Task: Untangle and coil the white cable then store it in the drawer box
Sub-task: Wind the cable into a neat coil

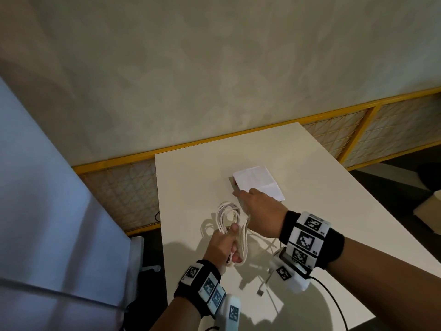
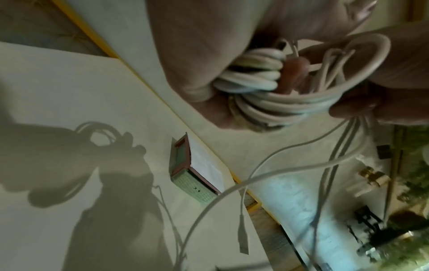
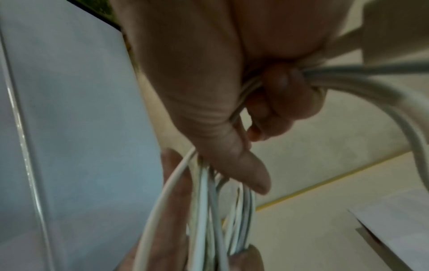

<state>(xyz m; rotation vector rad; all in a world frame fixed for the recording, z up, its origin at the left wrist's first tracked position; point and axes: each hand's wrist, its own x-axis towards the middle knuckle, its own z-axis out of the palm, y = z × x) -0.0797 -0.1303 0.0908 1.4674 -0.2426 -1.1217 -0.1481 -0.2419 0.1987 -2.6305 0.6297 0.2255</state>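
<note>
The white cable [image 1: 228, 213] is gathered into a coil of several loops above the white table [image 1: 191, 175]. My left hand [image 1: 226, 244] grips the coil's near side, thumb on top; the left wrist view shows the loops [image 2: 262, 73] bunched in the fist. My right hand [image 1: 259, 209] reaches over the coil's far side, its fingers curled round several strands [image 3: 204, 210]. A loose tail hangs down and ends in a plug [image 1: 261, 291] near the table. The drawer box [image 1: 256, 181], green with a reddish frame [image 2: 197, 181] and a white sheet on top, stands just beyond my right hand.
A pale blue panel [image 1: 47, 187] stands to the left of the table. Behind the table runs a yellow-framed mesh fence [image 1: 358, 130]. A cardboard box [image 1: 429, 211] sits on the floor at the right. A black cord [image 1: 334, 299] trails from my right wrist.
</note>
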